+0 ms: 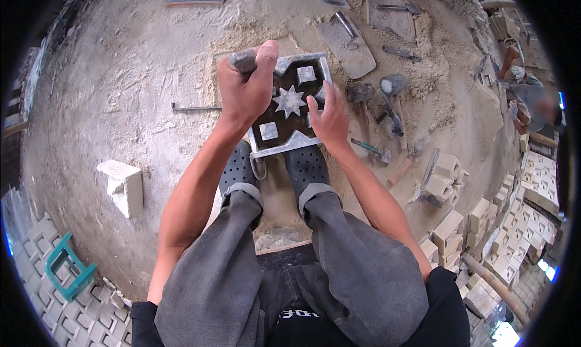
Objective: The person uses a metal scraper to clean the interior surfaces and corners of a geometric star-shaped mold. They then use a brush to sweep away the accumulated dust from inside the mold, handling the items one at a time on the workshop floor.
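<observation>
Between my feet lies a rectangular metal block mould (pixel 284 147) with a star-shaped core (pixel 290 102) and square cores in its dark cavity. My left hand (pixel 247 87) is wrapped round a thick grey handle (pixel 243 61) above the mould's left side. Only the handle's end shows above the fist; whatever it joins is hidden. My right hand (pixel 330 117) lies at the mould's right edge, fingers apart, its thumb side reaching over the cavity. A thin metal rod (pixel 196 108) sticks out to the left from behind my left forearm.
Trowels (pixel 347 44), a dusty cylinder (pixel 393 84) and a green-handled tool (pixel 367 145) lie to the right. A pale cast block (pixel 124 186) sits at left, near a teal stool (pixel 68 267). Stacked blocks (pixel 448 235) line the lower right. Another person (pixel 529 99) is at far right.
</observation>
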Motion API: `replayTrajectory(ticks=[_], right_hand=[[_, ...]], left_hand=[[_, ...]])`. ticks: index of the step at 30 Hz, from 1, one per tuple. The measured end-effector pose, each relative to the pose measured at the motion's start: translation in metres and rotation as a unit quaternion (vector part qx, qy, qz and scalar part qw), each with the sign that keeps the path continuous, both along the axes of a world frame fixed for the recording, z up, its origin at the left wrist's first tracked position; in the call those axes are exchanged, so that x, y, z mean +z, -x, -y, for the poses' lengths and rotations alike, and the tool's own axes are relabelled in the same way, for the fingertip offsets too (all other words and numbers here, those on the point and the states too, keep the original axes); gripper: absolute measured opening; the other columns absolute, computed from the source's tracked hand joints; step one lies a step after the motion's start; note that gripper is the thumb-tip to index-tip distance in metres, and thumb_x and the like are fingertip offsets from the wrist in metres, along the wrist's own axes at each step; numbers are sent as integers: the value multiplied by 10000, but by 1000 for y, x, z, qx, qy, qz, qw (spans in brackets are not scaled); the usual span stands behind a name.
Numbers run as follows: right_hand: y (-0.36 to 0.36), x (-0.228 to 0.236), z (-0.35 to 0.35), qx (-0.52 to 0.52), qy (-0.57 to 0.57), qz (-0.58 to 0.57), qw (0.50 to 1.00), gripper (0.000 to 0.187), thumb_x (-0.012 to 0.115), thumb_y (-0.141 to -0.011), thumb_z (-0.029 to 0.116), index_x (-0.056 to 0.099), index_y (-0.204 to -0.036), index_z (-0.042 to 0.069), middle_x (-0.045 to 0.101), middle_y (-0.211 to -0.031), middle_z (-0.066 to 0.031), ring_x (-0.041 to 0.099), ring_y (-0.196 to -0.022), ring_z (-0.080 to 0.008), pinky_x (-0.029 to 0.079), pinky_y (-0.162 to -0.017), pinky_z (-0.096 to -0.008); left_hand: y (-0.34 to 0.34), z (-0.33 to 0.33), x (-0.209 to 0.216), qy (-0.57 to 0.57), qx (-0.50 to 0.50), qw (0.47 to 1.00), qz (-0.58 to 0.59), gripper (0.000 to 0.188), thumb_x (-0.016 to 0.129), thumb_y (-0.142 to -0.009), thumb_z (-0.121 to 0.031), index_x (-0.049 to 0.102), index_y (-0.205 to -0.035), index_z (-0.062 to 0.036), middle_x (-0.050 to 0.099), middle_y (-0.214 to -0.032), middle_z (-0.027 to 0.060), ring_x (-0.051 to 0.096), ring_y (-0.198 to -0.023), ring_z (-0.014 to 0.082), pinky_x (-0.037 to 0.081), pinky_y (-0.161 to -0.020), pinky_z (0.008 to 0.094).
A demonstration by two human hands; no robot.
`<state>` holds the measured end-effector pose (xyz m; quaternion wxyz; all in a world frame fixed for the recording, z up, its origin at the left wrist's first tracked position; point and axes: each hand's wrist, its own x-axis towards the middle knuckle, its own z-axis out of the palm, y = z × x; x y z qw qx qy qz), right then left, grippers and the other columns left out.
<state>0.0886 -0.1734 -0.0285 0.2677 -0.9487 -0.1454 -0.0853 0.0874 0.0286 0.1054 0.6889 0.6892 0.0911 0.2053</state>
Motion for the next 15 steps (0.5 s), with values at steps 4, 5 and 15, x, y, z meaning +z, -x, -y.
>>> replayTrajectory(ticks=[4,5,15], right_hand=[[0,3,-8,6,3,-16,1000,596,599,-923,404,440,-1377,52,508,-1323,-260,553,-1156,-427,507,-902,-464],[0,2,-6,3,4,-13,1000,596,599,-923,404,440,-1377,52,508,-1323,-260,553,-1156,-427,507,-902,-464],[2,0,-4,0,9,-21,1000,596,587,-927,414,446,-1380,53,506,-1334,-257,553,-1157,-429,494,-911,-477]], left_hand=[[3,-9,-36,-10,-23,1000,-11,449,552,-986,-186,460,-553,-112,399,-532,-67,335,-483,36,253,-451,255],[4,-7,-37,-7,-15,1000,-23,454,554,-986,-190,447,-551,-117,397,-532,-67,331,-485,36,249,-451,256],[-10,-9,-14,60,120,991,-23,475,555,-976,-188,403,-529,-133,370,-488,-53,307,-431,49,228,-419,262]])
